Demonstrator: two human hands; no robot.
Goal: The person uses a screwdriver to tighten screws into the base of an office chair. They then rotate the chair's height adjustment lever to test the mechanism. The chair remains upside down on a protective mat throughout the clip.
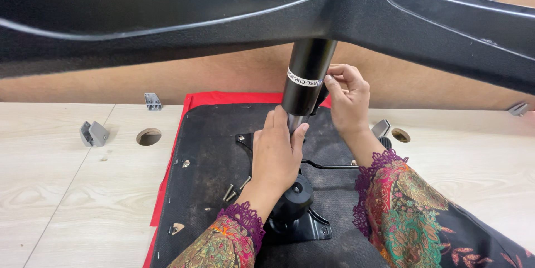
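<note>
A black gas-lift cylinder [306, 76] with a white label band stands upright under a black star-shaped chair base [167, 14] that fills the top of the view. My left hand [276, 154] wraps around the thin lower shaft of the cylinder, just above the black seat mechanism plate [304, 223]. My right hand [348, 98] grips the cylinder's thick part at the label, from the right. The mechanism sits on the black underside of a red-edged seat cushion [206, 151] lying upside down on the table.
A few loose bolts [234, 190] lie on the seat left of the mechanism. A black lever rod [329, 165] sticks out to the right. The pale wooden table [72, 190] has round cable holes [149, 136] and grey brackets [93, 133].
</note>
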